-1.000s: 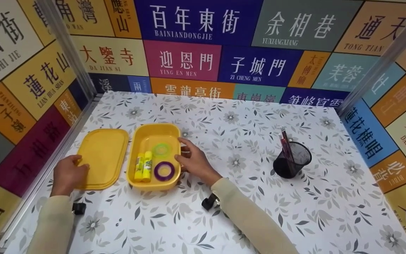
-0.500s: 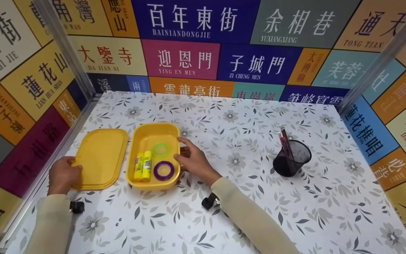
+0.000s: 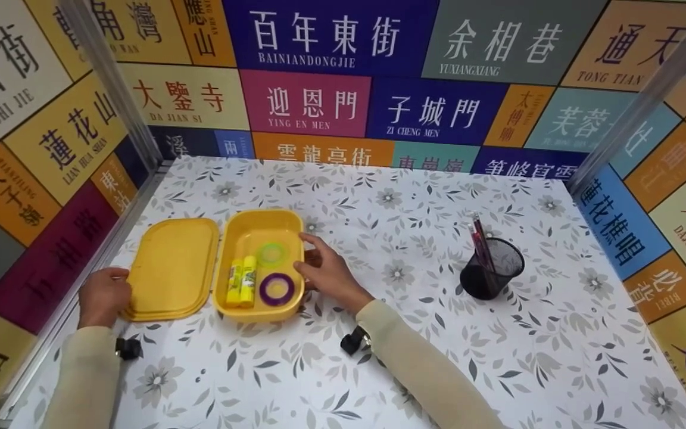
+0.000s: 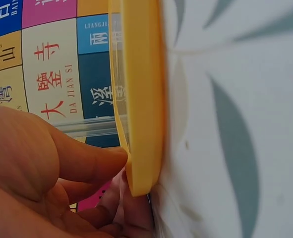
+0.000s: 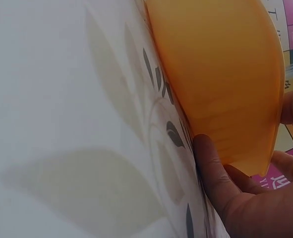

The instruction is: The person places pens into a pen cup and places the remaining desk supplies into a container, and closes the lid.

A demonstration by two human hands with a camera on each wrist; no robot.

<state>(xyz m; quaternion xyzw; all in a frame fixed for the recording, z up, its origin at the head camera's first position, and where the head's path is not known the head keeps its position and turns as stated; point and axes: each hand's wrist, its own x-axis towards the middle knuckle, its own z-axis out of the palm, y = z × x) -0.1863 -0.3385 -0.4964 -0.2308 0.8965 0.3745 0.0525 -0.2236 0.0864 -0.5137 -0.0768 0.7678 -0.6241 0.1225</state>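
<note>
A yellow plastic lid [image 3: 170, 268] lies flat on the table. My left hand [image 3: 103, 297] is at its near left edge; in the left wrist view, the thumb [image 4: 91, 156] sits on the lid's rim [image 4: 144, 99] with the other fingers curled below. Just right of the lid stands a yellow plastic box [image 3: 271, 221], uncovered. My right hand [image 3: 334, 271] holds its right side, fingers spread between the rim and the wall's foot in the right wrist view. Inside are two yellow glue sticks [image 3: 249, 283], a purple tape roll [image 3: 262, 290] and a green tape roll [image 3: 260, 255].
A black mesh pen cup [image 3: 483, 283] with several pencils [image 3: 483, 247] stands tilted-looking at the right. A white floral cloth [image 3: 379, 369] covers the table. Walls of coloured sign panels [image 3: 313, 107] enclose the back and sides.
My left hand has shifted left from over the lid to its outer edge. The right hand, box and lid stay about where they were.
</note>
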